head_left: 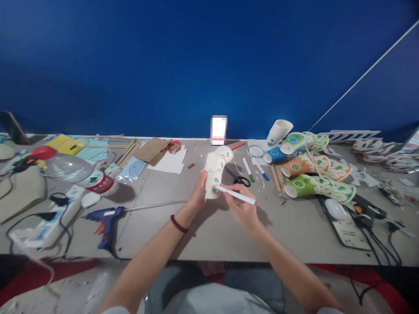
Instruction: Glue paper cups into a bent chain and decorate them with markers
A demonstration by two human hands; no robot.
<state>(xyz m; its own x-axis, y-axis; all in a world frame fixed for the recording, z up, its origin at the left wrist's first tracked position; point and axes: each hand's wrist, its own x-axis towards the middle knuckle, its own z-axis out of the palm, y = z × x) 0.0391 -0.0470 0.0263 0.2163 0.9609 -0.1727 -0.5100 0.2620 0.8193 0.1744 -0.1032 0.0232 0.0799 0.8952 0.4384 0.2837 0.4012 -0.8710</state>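
Observation:
In the middle of the head view, my left hand (198, 192) is wrapped round a bent row of joined white paper cups (214, 168) with green prints. Pinched in my right hand (242, 205) is a white marker pen (240, 196). Its tip meets the round printed mark near the base of the closest cup, though I cannot make out any ink laid down. Just beyond my right hand lie black scissors (240, 178). A green-ended marker (248, 169) and a blue-ended marker (261, 169) rest farther right.
Coloured joined cups (303, 185) and a stack of white cups (279, 132) occupy the right. On the left are a blue glue gun (109, 220), a water bottle (78, 171) and a power strip (57, 222). White paper (168, 161) and cardboard (153, 150) lie behind. A blue wall (196, 65) bounds the table.

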